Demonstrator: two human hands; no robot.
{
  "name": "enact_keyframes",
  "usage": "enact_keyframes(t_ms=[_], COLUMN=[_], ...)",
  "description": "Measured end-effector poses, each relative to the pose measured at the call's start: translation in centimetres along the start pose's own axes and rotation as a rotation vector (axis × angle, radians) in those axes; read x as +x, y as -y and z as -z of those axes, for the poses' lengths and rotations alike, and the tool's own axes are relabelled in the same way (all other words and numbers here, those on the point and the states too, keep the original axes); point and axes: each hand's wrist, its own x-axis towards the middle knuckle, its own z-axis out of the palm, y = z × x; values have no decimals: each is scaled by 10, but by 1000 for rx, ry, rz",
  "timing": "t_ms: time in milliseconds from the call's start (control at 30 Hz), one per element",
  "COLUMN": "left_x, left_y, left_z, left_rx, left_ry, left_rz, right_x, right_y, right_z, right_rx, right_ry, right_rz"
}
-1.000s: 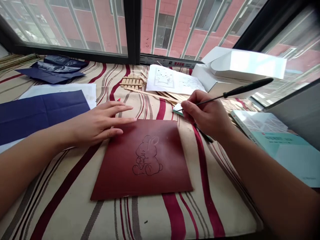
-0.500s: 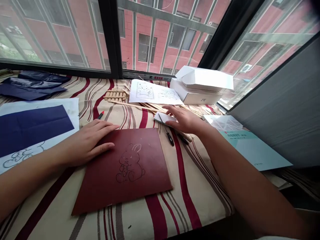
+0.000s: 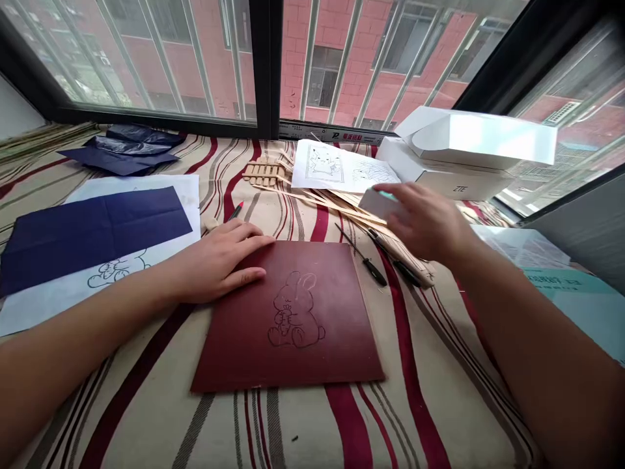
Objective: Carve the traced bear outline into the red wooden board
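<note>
A dark red board (image 3: 336,326) lies on the striped cloth, with a line drawing of a rabbit (image 3: 295,309) on it. My left hand (image 3: 219,260) rests on the board's upper left corner, fingers stretched out and holding nothing. Above the cloth, beyond the board's far right corner, my right hand (image 3: 424,218) grips a small white block (image 3: 378,205) with a bit of teal at its top; its exact kind is unclear. Beneath that hand lie a thin black-handled tool (image 3: 374,270) and a black-handled knife-like tool (image 3: 407,273). A red-tipped pen (image 3: 237,210) pokes out past my left hand.
Wooden strips (image 3: 336,202) and a small stick lattice (image 3: 263,174) lie behind the board, near a printed drawing sheet (image 3: 319,166). A white box (image 3: 454,182) stands back right, a teal book (image 3: 576,299) right. Dark blue paper (image 3: 102,221) covers a drawing sheet (image 3: 188,189) on the left.
My right hand has closed on the white block and lifted it off the cloth, uncovering the black-handled tools. My left hand stays on the board. The view has shifted to the right.
</note>
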Motion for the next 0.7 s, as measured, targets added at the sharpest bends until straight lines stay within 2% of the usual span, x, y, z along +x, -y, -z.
enact_keyframes(t_ms=[33,67,133,200,233,333,433,533,600,700], left_x=[0,0,0,0,-1,-2,-1,0,0,1], left_y=[0,0,0,0,1,5,6,2,-1,-3], left_z=[0,0,0,-2,-3,-9,-12,-8,-4,-2], left_rx=[-1,-2,0,6,11,28,40,41,36,20], left_ry=[0,2,3,-2,-12,-70,-102,-53,-25,-15], left_rz=[-1,-3,-9,-18,-27,-66,-86,-65,-53,-51], right_x=[-2,-6,-15,-26,-32,-45,-49,-47,-46,-48], right_y=[9,20,49,80,94,117,117,107,103,104], right_z=[4,7,9,8,7,3,1,-1,-1,-2], right_rx=[42,228,627,780,803,736,479,198,154,151], right_ry=[-26,-16,172,384,412,396,403,296,209,229], right_rz=[-14,-32,12,136,204,376,483,431,393,472])
